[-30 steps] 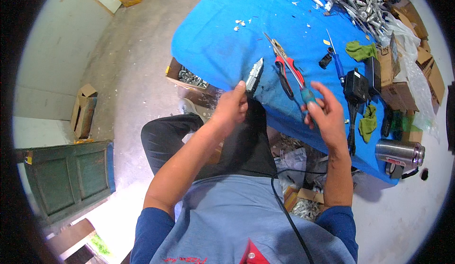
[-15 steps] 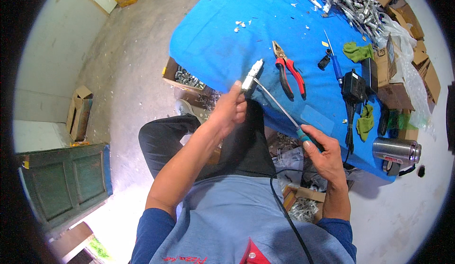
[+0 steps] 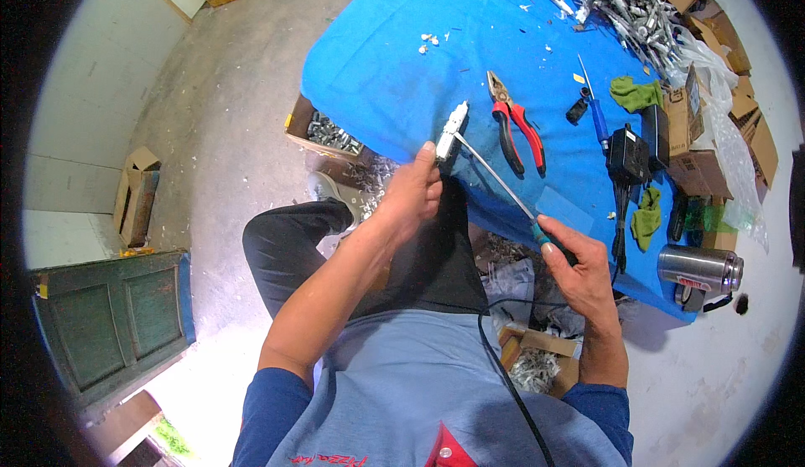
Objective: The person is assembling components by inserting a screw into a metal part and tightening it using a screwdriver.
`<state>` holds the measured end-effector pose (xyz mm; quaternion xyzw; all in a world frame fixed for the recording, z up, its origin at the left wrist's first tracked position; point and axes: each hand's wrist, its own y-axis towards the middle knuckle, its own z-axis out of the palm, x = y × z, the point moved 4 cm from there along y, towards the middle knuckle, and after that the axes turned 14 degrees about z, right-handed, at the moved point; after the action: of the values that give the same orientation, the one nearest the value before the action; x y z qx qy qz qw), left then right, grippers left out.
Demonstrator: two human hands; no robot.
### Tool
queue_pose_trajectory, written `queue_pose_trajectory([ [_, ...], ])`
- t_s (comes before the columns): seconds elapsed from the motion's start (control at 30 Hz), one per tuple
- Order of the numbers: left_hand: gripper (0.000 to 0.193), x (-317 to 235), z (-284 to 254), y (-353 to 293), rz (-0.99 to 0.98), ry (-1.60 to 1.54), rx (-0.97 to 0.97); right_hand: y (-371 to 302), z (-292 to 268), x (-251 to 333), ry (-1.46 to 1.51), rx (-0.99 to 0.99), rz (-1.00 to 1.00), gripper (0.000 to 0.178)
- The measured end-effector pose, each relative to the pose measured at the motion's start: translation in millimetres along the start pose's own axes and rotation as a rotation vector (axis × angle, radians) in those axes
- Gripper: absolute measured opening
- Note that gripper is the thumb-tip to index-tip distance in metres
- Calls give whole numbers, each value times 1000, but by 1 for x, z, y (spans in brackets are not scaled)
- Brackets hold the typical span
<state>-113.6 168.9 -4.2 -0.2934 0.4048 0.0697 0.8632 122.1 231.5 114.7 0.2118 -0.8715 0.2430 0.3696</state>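
Observation:
At the near left edge of the blue-covered table, my left hand (image 3: 417, 186) is closed around the lower end of a narrow white and silvery part (image 3: 451, 132), whose exact kind I cannot make out. My right hand (image 3: 577, 262) grips the teal and black handle of a screwdriver (image 3: 501, 184). Its long metal shaft slants up to the left, and the tip meets the side of the white part. Pliers (image 3: 516, 123) with red and black handles lie on the cloth just right of the part.
A pile of silvery parts (image 3: 625, 14) covers the table's far right. Along the right side lie a blue screwdriver (image 3: 598, 115), a black power adapter (image 3: 627, 155), green cloths (image 3: 636, 94) and a steel flask (image 3: 700, 267). A box of metal pieces (image 3: 331, 137) stands below the left edge.
Both hands keep their hold, and the screwdriver tip stays at the white part. My right hand sits very slightly lower and farther right; the view has shifted a little.

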Motion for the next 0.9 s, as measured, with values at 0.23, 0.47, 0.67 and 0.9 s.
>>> queue_pose_trajectory([
  [0.23,47,3,-4,2,-31,29,23,5,-2,11,-79,-30,-66,31],
  [0.47,50,2,-3,2,-31,85,3,9,-10,15,-36,13,-7,34],
  [0.67,52,1,-1,0,-13,153,-19,12,-16,24,-100,16,-67,34],
  [0.9,55,-2,1,-2,28,179,-18,14,-20,20,-93,77,8,34],
])
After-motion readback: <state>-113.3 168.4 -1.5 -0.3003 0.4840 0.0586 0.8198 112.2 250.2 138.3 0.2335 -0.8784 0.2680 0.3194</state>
